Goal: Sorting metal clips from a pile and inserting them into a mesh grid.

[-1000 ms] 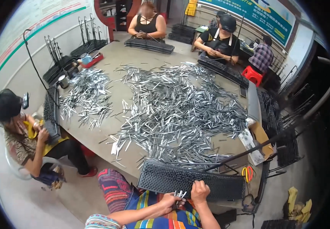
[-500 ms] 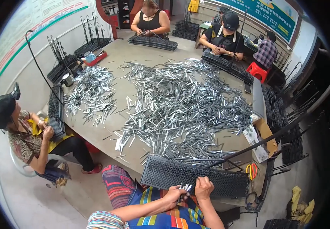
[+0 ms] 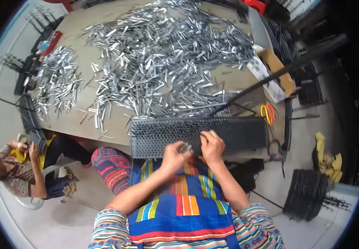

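A long black panel (image 3: 167, 129) covered in small round holes leans at the table's near edge in front of me. Over its lower edge, my left hand (image 3: 175, 157) is closed around a few short silvery metal strips (image 3: 184, 147), whose ends poke out between thumb and fingers. Just to the right, my right hand (image 3: 212, 146) has its fingertips pinched together against the panel's holed face. Whatever lies between those fingertips is too small to see. Beyond the panel spreads a large heap of similar loose metal strips (image 3: 158, 70).
Orange-and-yellow scissors (image 3: 267, 114) lie right of the panel. A black rod (image 3: 287, 72) rises slantwise over the table, past an open cardboard box (image 3: 277, 72). At left, a seated person (image 3: 17, 166) handles another panel. A smaller strip pile (image 3: 59, 81) lies at far left.
My view has tilted downward, so the panel and hands sit higher in the picture and the people across the table are out of sight. Both hands stay close together at the panel.
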A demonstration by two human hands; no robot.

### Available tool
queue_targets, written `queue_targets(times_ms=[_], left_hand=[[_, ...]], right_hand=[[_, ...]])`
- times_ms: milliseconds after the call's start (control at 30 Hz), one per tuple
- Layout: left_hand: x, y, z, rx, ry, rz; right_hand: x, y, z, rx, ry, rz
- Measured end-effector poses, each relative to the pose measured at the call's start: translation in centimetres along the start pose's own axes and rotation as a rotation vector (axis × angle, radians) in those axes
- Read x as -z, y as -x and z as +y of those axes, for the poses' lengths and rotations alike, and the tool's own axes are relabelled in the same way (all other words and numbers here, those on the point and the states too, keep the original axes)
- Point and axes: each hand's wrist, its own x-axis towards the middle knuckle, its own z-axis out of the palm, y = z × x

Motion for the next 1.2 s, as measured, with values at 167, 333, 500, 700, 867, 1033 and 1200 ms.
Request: queue_targets(times_ms=[167,333,500,700,867,1033,1200], left_hand=[[-0.7,-0.4,-0.9,-0.160,-0.328,-0.053],[-2.2,-0.2,0.4,-0.295,-0.497,0.051],[-2.4,-3.4,2.4,-0.450,-0.690,0.112],[-1.9,-6.0,3.3,-0.434,-0.878,-0.067],[-1.7,-7.2,3.8,-0.547,-1.016,-0.242],[-1.5,-8.1,4.7,-0.615,-1.040,-0.315],[-1.2,-9.0,5.3,-0.572,-1.061,-0.455]], right_hand=[[0.2,0.8,1.3,-0.074,-0.035,-0.016],[0.6,1.1,1.2,-0.062,-0.101,-0.019],[0.0,1.1,1.7,-0.016,-0.090,0.033],[0.0,0.9,1.7,0.018,-0.087,0.044],[-0.1,1.0,2.0,0.003,-0.096,0.043],[0.0,1.1,2.0,0.001,-0.097,0.045],[-0.1,1.1,2.1,-0.006,-0.081,0.044]])
